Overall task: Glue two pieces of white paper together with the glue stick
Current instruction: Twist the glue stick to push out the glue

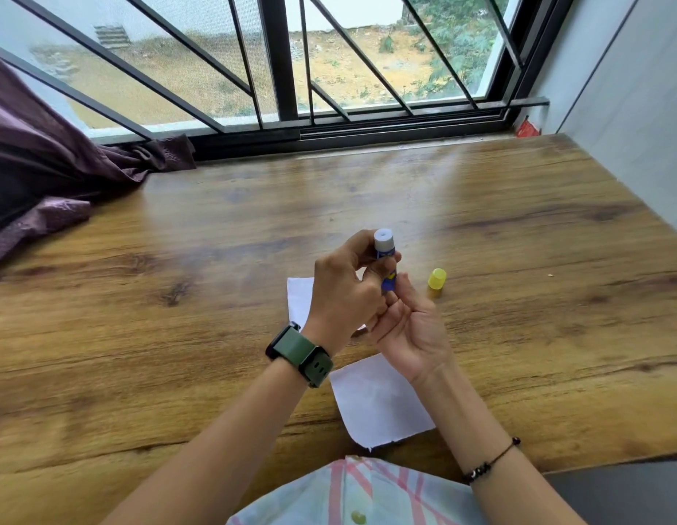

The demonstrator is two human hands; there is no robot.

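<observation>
Uncapped glue stick (385, 255) pinched upright by both the left hand (342, 293) and right hand (412, 331), cap (437, 280) just right; papers (378, 403) beneath, apparently unglued.

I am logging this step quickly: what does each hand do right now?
Left hand: fingers grip the upper part of the uncapped blue glue stick.
Right hand: fingers pinch the stick's lower end.
</observation>
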